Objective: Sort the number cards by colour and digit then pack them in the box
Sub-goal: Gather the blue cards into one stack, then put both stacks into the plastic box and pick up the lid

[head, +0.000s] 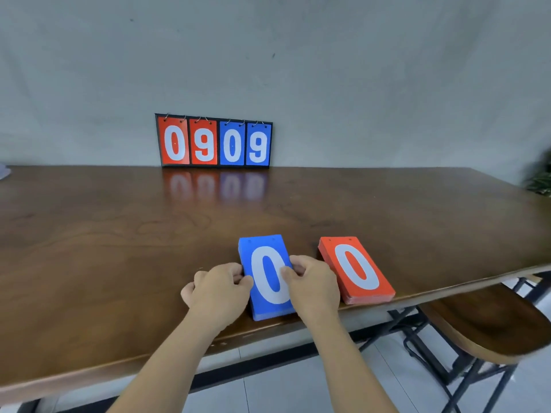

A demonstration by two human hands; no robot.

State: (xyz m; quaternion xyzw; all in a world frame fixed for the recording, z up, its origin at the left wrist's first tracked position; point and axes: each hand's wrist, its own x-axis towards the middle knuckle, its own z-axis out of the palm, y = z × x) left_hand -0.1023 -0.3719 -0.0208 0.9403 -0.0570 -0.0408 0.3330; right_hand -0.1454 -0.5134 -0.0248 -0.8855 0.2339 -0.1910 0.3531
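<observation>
A stack of blue rectangular number cards, topped by a white 0, lies flat on the brown wooden tabletop near its front edge, directly between the two hands. The left hand grips the stack's left long edge, fingers curled against the side and thumb on the top card. The right hand grips the opposite long edge in the same way, its thumb lying over the white digit. The stack's long axis runs away from the person, its far end leaning slightly left. The two punched holes sit at the far short edge, and the near short edge reaches the tabletop's front edge.

Just to the right, apart from the right hand, a stack of red rectangular number cards showing a white 0 lies flat, angled the same way. A black-framed flip scoreboard reading 0 9 0 9 stands against the grey wall at the back.
</observation>
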